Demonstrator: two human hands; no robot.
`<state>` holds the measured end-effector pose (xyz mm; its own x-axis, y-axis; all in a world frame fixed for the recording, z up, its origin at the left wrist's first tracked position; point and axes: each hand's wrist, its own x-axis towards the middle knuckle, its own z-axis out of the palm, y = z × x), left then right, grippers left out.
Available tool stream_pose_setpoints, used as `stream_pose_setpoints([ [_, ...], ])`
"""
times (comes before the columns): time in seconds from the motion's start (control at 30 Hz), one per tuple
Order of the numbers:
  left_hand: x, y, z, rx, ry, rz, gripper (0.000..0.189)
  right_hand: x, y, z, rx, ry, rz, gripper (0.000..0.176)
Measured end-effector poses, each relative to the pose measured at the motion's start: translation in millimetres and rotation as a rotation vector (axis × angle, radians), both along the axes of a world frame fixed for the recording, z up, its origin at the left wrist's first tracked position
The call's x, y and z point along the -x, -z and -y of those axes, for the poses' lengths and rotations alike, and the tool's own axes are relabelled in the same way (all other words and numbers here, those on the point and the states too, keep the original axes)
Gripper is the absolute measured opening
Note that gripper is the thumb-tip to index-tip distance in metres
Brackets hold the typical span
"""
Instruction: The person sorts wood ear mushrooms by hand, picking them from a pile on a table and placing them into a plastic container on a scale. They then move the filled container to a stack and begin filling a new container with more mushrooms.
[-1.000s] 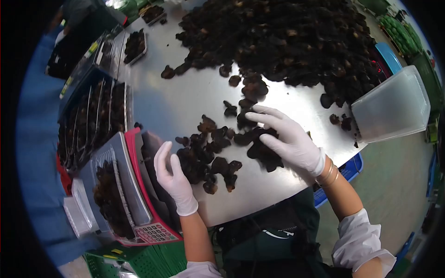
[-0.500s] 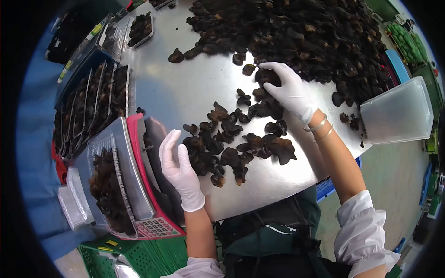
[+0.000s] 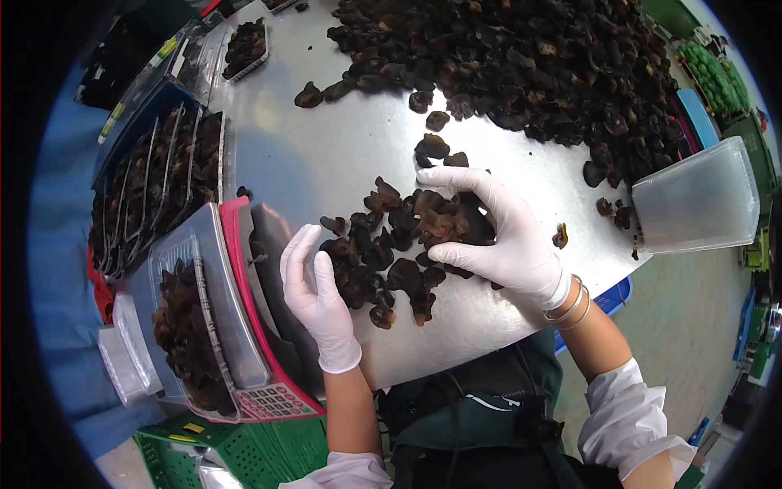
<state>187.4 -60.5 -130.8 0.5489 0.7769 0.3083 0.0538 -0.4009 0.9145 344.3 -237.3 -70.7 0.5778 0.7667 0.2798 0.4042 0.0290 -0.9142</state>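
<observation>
My right hand (image 3: 509, 236), in a white glove with bangles at the wrist, curves its thumb and fingers around a clump of dark wood ear mushrooms (image 3: 448, 220) on the metal table. More wood ears (image 3: 358, 269) lie loosely heaped between my two hands. Beside that heap, my left hand (image 3: 316, 297), gloved too, is held with thumb and fingers apart and nothing in them. Just left of it stands a pink-edged weighing scale (image 3: 252, 297) with a keypad. On the scale rests a clear plastic tray (image 3: 213, 326) of wood ears (image 3: 187, 334).
A large pile of wood ears (image 3: 521, 65) covers the table's far side. Filled trays (image 3: 155, 187) stand at the left, and one more tray (image 3: 246, 49) lies behind. A translucent bin (image 3: 696, 196) sits at the right edge. Green crates (image 3: 228, 448) are below the scale.
My right hand has moved toward me and slightly left, drawing wood ears from the pile's near side into the small heap. My left hand has hardly moved.
</observation>
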Motion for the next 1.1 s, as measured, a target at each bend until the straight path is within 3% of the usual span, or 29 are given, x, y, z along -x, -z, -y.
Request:
stream_pose_setpoints([
  [0.07, 0, 3, -1, 0.036, 0.002, 0.033, 0.027, 1, -2, 2, -0.008, -0.024, -0.057, 0.067],
  [0.13, 0, 2, 0, 0.046, 0.004, 0.046, 0.027, -4, -3, 8, -0.149, -0.055, -0.722, 0.045],
  [0.23, -1, -1, 1, 0.053, 0.001, 0.052, 0.026, -19, -4, 7, -0.249, -0.105, -1.084, 0.035],
  [0.3, -1, -1, 1, 0.054, -0.002, 0.046, 0.026, -23, -7, 3, -0.197, -0.114, -1.080, 0.031],
  [0.37, -1, -1, 1, 0.020, -0.003, 0.036, 0.026, -17, -13, -12, 0.363, 0.027, -0.475, 0.033],
  [0.5, 0, 0, -1, 0.002, 0.008, 0.021, 0.028, 4, 12, -32, 0.450, 0.062, 0.394, 0.032],
  [0.53, 2, 0, -1, 0.002, 0.008, 0.021, 0.028, -1, 23, -36, 0.531, 0.052, 0.447, 0.028],
  [0.57, 2, 0, -1, -0.014, 0.002, 0.006, 0.028, -1, 27, -35, 0.529, 0.052, 0.448, 0.028],
  [0.63, 1, -1, -1, -0.032, -0.008, 0.001, 0.028, -5, 22, -34, 0.246, 0.069, 0.212, 0.024],
  [0.67, 0, -2, 1, -0.018, -0.008, 0.039, 0.027, -2, 15, -27, 0.155, 0.005, -0.034, 0.019],
  [0.7, 1, -3, 2, -0.004, -0.005, 0.074, 0.027, 4, 7, -22, 0.158, 0.000, -0.034, 0.019],
  [0.8, 3, -9, 9, -0.123, 0.073, 0.095, 0.031, 21, -5, -6, -0.055, 0.005, -0.516, 0.014],
  [0.9, 1, -27, 25, -0.226, 0.300, 0.125, 0.042, 35, -4, 3, -0.118, -0.011, -0.646, 0.013],
  [0.97, 2, -29, 41, -0.032, 0.445, 0.207, 0.047, 44, -2, 8, -0.148, -0.014, -0.691, 0.014],
  [1.03, 4, -29, 51, 0.032, 0.510, 0.271, 0.056, 52, -6, 13, -0.213, 0.003, -0.885, 0.016],
  [1.1, 8, -24, 57, 0.056, 0.481, 0.264, 0.057, 56, -7, 18, -0.203, 0.006, -0.845, 0.017],
])
